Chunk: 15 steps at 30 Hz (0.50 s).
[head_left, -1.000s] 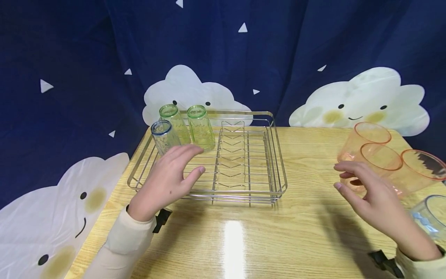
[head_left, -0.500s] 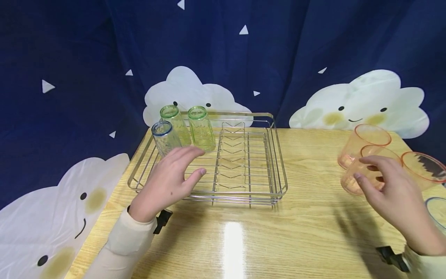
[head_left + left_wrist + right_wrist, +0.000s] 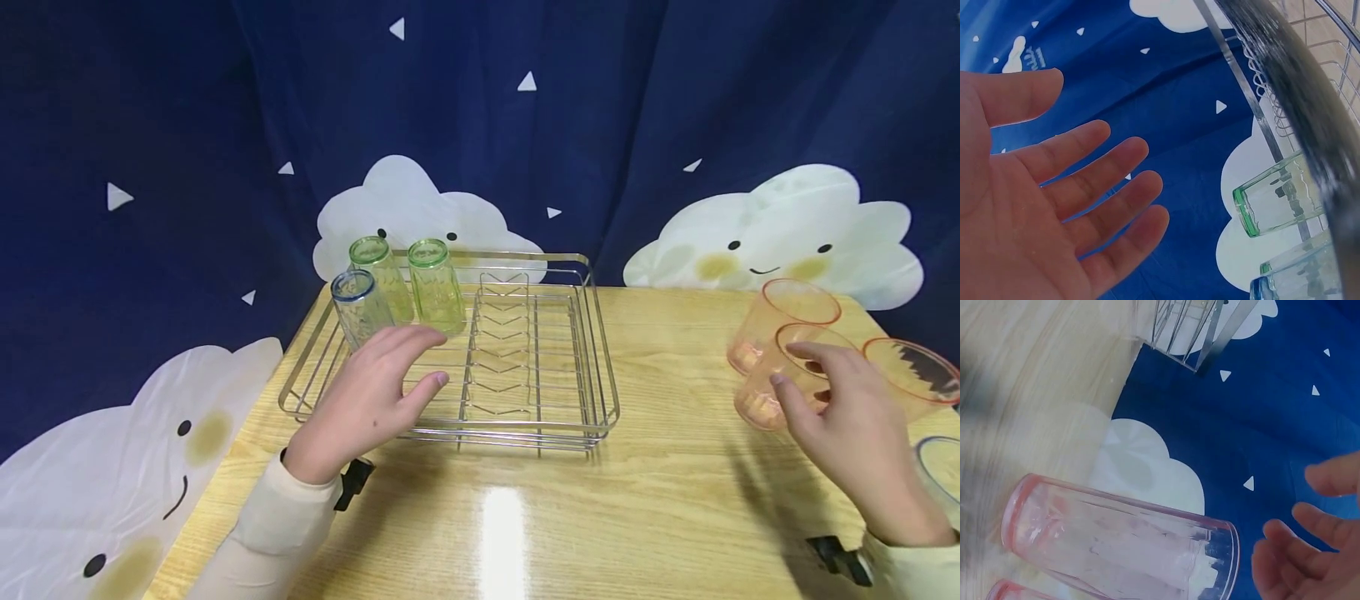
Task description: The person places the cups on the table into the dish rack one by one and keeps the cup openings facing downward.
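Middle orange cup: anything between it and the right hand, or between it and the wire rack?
Nothing visible stands between the right hand and the middle orange cup. Only tabletop shows between cup and wire rack, whose right rail may need clearing.

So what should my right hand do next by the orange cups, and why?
I'd probably ease the right hand in and close it around the middle orange cup: it looks open and poised beside that cup, and the right wrist view shows it holding nothing.

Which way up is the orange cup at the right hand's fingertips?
Upright. In the head view, the orange cup shows its open rim on top, with its base down on the table.
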Each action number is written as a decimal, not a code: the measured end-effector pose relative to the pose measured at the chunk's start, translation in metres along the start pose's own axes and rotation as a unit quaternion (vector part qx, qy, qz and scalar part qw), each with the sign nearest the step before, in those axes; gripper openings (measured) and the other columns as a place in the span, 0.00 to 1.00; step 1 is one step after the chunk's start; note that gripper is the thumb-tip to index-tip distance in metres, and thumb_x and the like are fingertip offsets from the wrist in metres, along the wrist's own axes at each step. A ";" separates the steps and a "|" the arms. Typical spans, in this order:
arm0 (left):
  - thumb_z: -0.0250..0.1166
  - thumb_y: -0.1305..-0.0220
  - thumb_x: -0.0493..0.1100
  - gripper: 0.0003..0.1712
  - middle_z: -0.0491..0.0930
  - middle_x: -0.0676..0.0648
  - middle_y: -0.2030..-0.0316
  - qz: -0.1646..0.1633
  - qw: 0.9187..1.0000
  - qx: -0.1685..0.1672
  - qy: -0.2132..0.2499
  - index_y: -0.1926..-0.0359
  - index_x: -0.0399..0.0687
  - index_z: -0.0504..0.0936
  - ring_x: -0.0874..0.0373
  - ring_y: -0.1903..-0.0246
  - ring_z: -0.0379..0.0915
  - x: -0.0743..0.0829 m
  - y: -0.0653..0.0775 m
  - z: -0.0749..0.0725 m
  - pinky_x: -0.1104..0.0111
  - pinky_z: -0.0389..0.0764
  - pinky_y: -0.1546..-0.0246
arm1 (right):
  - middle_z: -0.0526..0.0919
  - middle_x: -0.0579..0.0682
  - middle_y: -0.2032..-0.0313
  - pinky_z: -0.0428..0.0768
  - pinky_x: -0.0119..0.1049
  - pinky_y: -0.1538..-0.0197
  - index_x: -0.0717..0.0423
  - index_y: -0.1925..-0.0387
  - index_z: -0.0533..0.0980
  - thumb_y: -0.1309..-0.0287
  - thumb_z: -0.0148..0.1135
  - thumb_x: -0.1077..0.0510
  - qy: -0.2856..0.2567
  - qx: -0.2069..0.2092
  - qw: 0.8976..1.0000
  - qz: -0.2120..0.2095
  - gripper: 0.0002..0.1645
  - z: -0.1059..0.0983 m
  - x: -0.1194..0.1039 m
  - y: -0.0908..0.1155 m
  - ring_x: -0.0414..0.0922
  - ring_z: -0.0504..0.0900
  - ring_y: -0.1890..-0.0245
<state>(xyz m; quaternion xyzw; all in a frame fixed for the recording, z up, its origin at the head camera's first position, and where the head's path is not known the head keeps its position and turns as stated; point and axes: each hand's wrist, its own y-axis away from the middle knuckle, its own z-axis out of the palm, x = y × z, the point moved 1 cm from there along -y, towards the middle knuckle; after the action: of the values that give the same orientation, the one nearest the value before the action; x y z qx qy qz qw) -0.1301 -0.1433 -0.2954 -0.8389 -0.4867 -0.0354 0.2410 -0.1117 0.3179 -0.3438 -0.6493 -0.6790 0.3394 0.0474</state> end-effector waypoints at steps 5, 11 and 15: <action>0.64 0.35 0.49 0.24 0.80 0.47 0.41 0.004 1.000 0.003 0.003 0.40 0.47 0.79 0.48 0.37 0.73 -0.001 0.000 0.002 0.52 0.74 0.35 | 0.75 0.77 0.50 0.62 0.61 0.51 0.73 0.45 0.73 0.42 0.61 0.64 0.009 0.009 1.000 -0.019 0.24 0.002 0.002 -0.002 0.68 0.70 0.61; 0.64 0.34 0.49 0.24 0.80 0.47 0.41 0.010 1.000 0.002 0.001 0.40 0.47 0.79 0.49 0.38 0.74 -0.003 0.000 0.003 0.52 0.75 0.36 | 0.73 0.80 0.50 0.61 0.67 0.47 0.76 0.45 0.71 0.43 0.61 0.63 0.012 -0.023 1.000 -0.011 0.27 0.009 0.014 -0.002 0.75 0.67 0.48; 0.64 0.34 0.49 0.24 0.80 0.47 0.41 0.007 1.000 0.002 0.001 0.40 0.47 0.79 0.49 0.38 0.74 -0.003 0.001 0.003 0.53 0.75 0.36 | 0.75 0.79 0.50 0.63 0.66 0.48 0.77 0.42 0.69 0.41 0.62 0.61 0.023 -0.053 0.998 -0.011 0.30 0.013 0.019 -0.003 0.74 0.69 0.49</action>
<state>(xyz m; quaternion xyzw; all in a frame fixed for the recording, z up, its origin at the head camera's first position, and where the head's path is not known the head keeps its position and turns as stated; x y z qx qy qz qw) -0.1312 -0.1453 -0.2993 -0.8420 -0.4804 -0.0339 0.2432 -0.1236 0.3301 -0.3589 -0.6505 -0.7022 0.2876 0.0321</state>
